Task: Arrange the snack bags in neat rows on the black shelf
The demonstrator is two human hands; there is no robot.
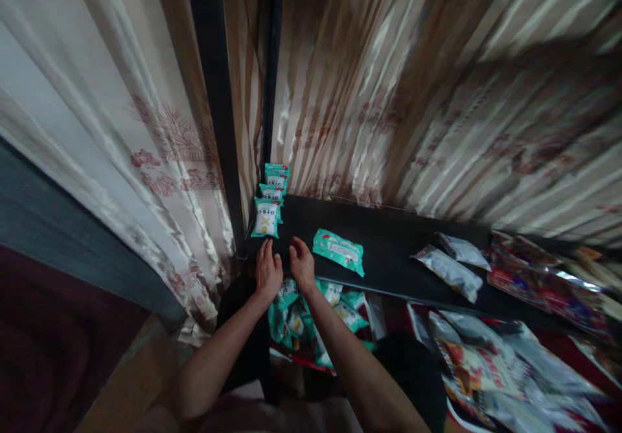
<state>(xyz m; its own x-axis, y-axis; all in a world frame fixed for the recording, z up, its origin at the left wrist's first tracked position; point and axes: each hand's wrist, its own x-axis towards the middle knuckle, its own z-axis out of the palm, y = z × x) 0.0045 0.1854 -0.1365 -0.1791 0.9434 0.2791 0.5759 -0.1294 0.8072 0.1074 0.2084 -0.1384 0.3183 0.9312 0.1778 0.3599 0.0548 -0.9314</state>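
My left hand (268, 269) is at the left front edge of a black shelf (389, 225), fingers stretched out, with nothing visible in it. Just beyond its fingertips stands the front teal-and-white snack packet (266, 218) of a row that runs back along the shelf's left end. My right hand (302, 266) hovers by the same edge, a short gap to the right of the left one. Its fingers are slightly bent and apart, and no object shows in them. To its right a single teal snack packet (337, 251) lies flat on the shelf.
Below my forearms is a box of loose teal packets (350, 316). Silvery packets (449, 271) and red packages (534, 271) lie farther right on the shelf. A red-edged box of white bags (515, 355) stands at lower right. Patterned curtains (340, 96) hang behind, beside a dark post (214, 83).
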